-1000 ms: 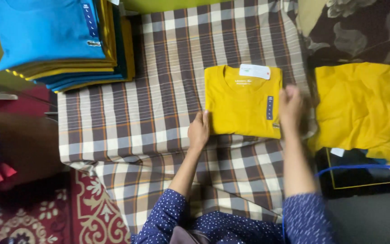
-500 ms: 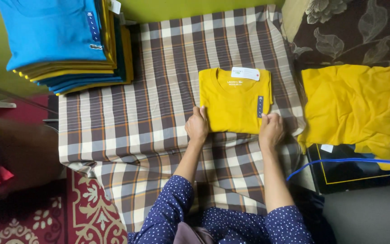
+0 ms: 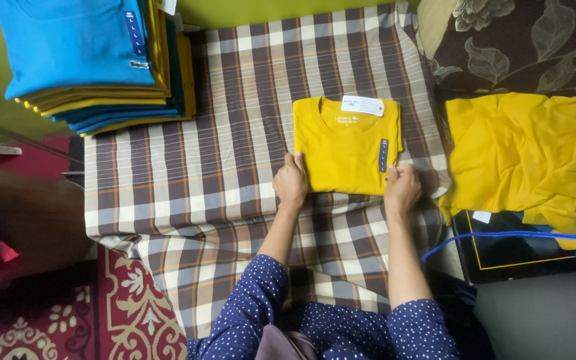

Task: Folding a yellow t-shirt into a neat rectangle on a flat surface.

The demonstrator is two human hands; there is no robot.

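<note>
A folded yellow t-shirt [image 3: 345, 150] with a white tag at its collar lies on a brown and white checked cloth [image 3: 235, 147]. My left hand [image 3: 291, 183] grips the shirt's near left corner. At the near right corner, my right hand [image 3: 401, 189] holds the fabric edge between thumb and fingers. Both arms wear dark blue dotted sleeves.
A stack of folded shirts [image 3: 95, 60], blue on top with yellow and dark ones below, sits at the far left. Loose yellow shirts [image 3: 528, 157] lie in a pile at the right over a dark box with a blue strap [image 3: 515, 237]. A red patterned rug [image 3: 135, 313] covers the floor.
My right hand came from the shirt's right side down to its near right corner and took hold of it. The left hand stayed at the near left corner.
</note>
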